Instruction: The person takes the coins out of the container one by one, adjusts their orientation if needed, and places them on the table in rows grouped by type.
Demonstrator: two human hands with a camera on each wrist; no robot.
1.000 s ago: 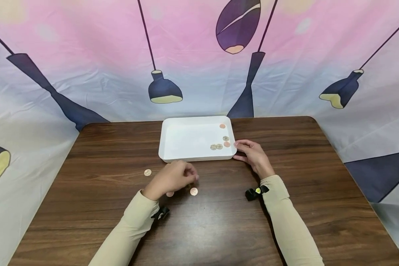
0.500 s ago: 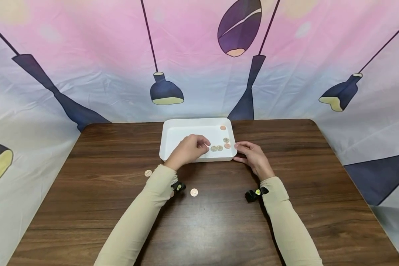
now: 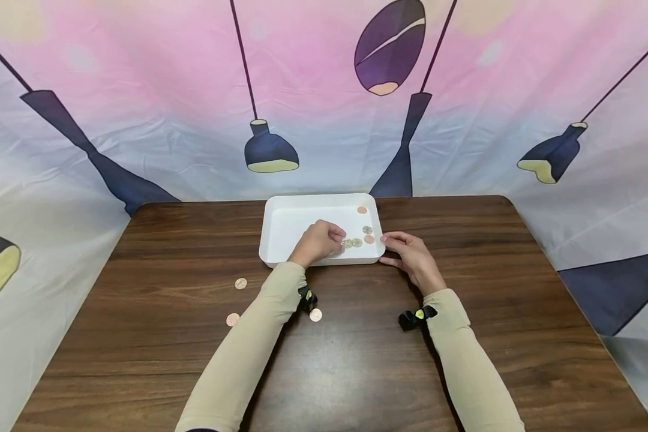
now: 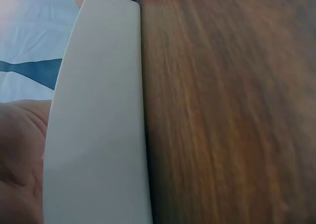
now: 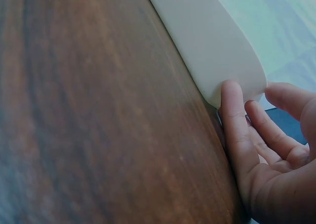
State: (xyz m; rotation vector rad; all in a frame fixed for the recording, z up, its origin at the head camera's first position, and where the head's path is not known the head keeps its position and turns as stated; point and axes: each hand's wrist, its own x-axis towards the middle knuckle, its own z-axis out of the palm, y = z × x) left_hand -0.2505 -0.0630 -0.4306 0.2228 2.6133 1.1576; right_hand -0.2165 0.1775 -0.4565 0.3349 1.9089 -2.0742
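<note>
A white rectangular tray [image 3: 288, 223] stands on the table near its back edge. My left hand [image 3: 318, 241] reaches over its front wall, fingertips bent together low inside the tray. A coin shows at those fingertips, right beside two overlapping gold-toned coins [image 3: 353, 243]. In the left wrist view the tray's outer wall [image 4: 98, 105] hides the fingers. At the tray's front right corner, my right hand [image 3: 413, 258] grips it, with one finger [image 5: 231, 98] on the outer wall and another at the rim. Farther up the right side lie a copper coin [image 3: 362, 210], a gold-toned coin [image 3: 367, 230] and another copper coin [image 3: 369, 239].
On the brown wooden table [image 3: 356, 372], loose coins lie in front of the tray: one [image 3: 240, 283] at the left, a copper one [image 3: 232, 320] beside the left sleeve, and one [image 3: 315, 315] by the left wrist's camera. A printed cloth [image 3: 194, 120] hangs behind.
My left hand has moved from the table in front of the tray up and over into it, a coin now at its fingertips. My right hand stays at the tray's corner.
</note>
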